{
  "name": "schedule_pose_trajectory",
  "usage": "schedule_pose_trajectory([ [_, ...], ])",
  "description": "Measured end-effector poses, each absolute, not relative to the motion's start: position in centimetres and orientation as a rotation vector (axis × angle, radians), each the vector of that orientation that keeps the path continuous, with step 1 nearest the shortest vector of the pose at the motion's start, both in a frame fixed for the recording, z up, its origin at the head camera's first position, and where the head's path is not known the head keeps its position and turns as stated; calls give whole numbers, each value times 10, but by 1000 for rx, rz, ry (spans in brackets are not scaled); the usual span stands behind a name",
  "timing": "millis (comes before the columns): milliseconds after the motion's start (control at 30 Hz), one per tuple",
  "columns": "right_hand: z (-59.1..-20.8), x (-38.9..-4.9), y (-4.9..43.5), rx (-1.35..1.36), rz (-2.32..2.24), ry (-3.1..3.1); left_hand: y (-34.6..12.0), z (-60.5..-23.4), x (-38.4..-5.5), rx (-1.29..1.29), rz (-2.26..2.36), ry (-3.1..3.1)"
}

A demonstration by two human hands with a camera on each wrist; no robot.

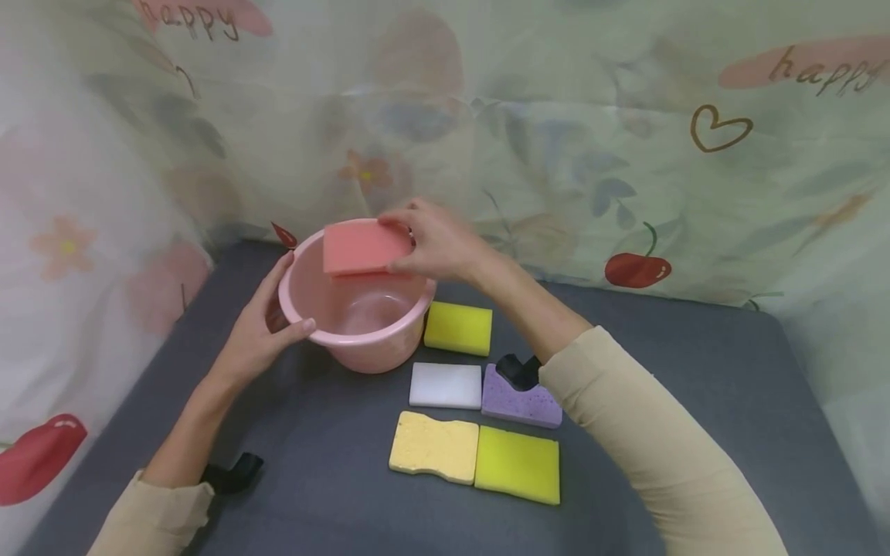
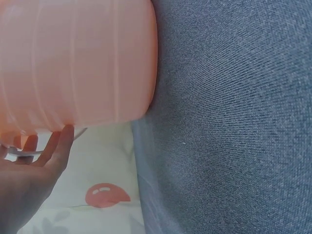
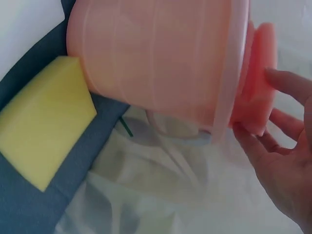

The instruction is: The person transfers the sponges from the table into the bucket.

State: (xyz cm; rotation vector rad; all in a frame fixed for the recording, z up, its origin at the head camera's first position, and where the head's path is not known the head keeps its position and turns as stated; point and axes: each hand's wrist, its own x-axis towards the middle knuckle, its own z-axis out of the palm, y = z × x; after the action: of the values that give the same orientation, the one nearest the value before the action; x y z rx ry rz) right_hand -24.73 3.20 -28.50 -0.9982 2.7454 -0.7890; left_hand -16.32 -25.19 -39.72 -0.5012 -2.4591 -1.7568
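A pink plastic basin [image 1: 375, 354] stands on the dark table at the left of the head view. My left hand [image 1: 257, 336] holds its left side, thumb along the front of the rim and fingers against the outer wall. Over the basin's mouth, my right hand [image 1: 441, 243] pinches a coral-pink sponge [image 1: 363, 249] by its right end, thumb below and fingers above. The right wrist view shows this sponge [image 3: 265, 78] just beyond the basin's rim [image 3: 233, 63]. The basin's visible floor is bare in the head view.
Right of the basin lie a yellow sponge [image 1: 458, 329], a white sponge [image 1: 446, 385] and a purple sponge [image 1: 521, 398]. Nearer me are a pale yellow wavy-edged sponge [image 1: 434, 446] and a bright yellow one [image 1: 518, 465]. A printed curtain [image 1: 528, 147] hangs behind the table.
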Motion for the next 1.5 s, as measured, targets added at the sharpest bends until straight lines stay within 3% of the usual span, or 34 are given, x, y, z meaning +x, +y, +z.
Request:
schedule_pose_trajectory([
  [1500,-314,-245,-28,-719,-485,2741,-252,-396,-155,-474,-1728,-2474],
])
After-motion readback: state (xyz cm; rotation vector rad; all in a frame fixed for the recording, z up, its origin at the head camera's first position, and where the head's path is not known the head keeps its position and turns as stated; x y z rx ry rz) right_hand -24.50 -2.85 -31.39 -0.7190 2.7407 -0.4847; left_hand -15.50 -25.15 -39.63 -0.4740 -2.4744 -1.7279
